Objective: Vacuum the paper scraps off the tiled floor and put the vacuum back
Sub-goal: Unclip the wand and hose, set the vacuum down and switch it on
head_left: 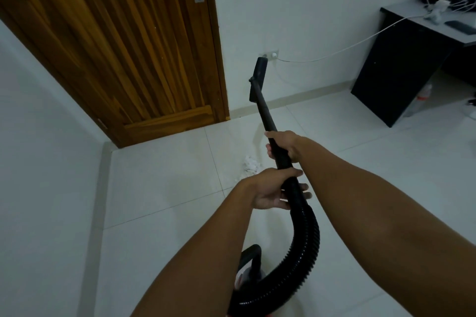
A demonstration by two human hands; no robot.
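Note:
Both hands hold the black vacuum wand (261,108), which is lifted off the floor and points toward the wall. Its flat nozzle head (257,77) hangs in the air near the wall socket. My right hand (283,145) grips the rigid tube. Just below it my left hand (273,190) grips the top of the ribbed hose (305,234). The hose loops down to the vacuum body (248,267), partly hidden behind my left forearm. A clump of white paper scraps (250,163) lies on the tiled floor (159,188), left of my hands.
A wooden door (123,41) stands at the back left. A wall socket (271,54) has a white cable running to a black desk (401,64) at the right. A plastic bottle (422,95) lies under the desk.

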